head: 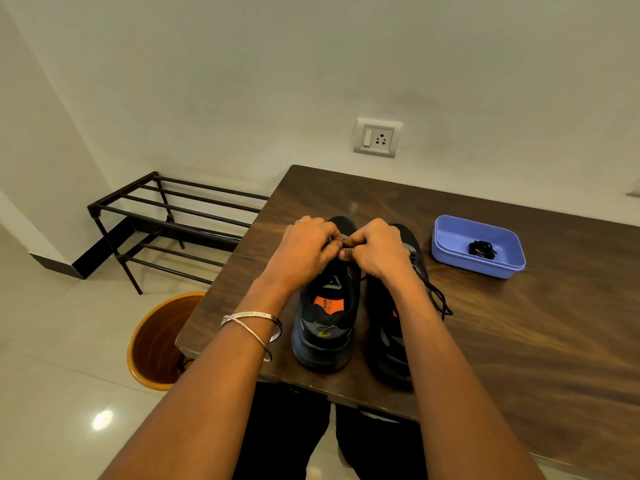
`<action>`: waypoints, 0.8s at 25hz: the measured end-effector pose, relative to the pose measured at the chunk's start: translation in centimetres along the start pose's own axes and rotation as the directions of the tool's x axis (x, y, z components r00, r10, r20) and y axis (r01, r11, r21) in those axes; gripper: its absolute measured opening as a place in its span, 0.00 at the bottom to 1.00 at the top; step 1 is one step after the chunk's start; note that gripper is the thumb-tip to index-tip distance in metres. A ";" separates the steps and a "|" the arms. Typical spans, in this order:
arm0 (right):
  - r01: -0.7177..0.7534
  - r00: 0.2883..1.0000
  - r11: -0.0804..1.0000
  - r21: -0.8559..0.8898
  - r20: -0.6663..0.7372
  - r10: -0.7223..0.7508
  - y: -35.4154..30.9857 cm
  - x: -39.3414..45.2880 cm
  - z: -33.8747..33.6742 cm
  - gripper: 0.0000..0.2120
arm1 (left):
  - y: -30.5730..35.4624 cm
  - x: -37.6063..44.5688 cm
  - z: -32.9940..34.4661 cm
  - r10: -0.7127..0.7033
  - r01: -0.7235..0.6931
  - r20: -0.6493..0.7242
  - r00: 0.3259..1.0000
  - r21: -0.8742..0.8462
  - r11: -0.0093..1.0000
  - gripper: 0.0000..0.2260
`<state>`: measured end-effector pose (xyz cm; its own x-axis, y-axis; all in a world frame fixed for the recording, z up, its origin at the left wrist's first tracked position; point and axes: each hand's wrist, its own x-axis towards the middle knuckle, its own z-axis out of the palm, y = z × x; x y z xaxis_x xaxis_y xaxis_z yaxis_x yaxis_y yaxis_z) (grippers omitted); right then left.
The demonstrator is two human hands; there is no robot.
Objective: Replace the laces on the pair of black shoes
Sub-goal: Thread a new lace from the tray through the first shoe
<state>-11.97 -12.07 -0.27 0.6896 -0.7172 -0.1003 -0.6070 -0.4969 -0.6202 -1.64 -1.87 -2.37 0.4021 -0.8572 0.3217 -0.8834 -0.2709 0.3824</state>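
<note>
Left hand [308,244] and right hand [375,245] pinch a lace over the left shoe [327,317], heels near the table [519,341] edge.

both arms reach forward, hands meeting fingertip to fingertip

the left hand [304,245] and right hand [375,245] are held close together at the same height, knuckles up, backs toward the camera. the fingers of both are curled inward and their tips nearly touch between the two hands, pinching something small and dark there; what exactly cannot be told. both forearms are bare and stretch out from the lower edge of the view, converging toward the hands. the left wrist carries two thin silver bangles [254,323], and a ring [298,221] sits on a left finger.
</note>
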 end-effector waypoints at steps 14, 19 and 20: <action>-0.155 0.986 0.767 0.623 0.053 0.156 -0.4 -2.0 -3.4 0.07 | -0.7 -0.1 0.3 -0.064 0.062 -0.047 0.997 -0.047 0.997 0.08; 0.070 0.919 0.522 0.850 -0.259 0.297 0.7 -2.6 -6.1 0.10 | -0.8 -0.2 0.0 -0.113 0.104 -0.088 0.990 -0.100 0.990 0.08; 0.044 0.896 0.756 0.653 -0.361 0.259 1.1 -2.3 -6.1 0.15 | -0.7 -0.3 0.0 -0.121 0.111 -0.088 0.989 -0.111 0.988 0.08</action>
<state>-16.67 -13.90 3.98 0.3179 -0.9477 0.0301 -0.1710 -0.0886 -0.9813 -1.11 -1.47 -2.77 0.5259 -0.7761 0.3481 -0.8009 -0.3140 0.5099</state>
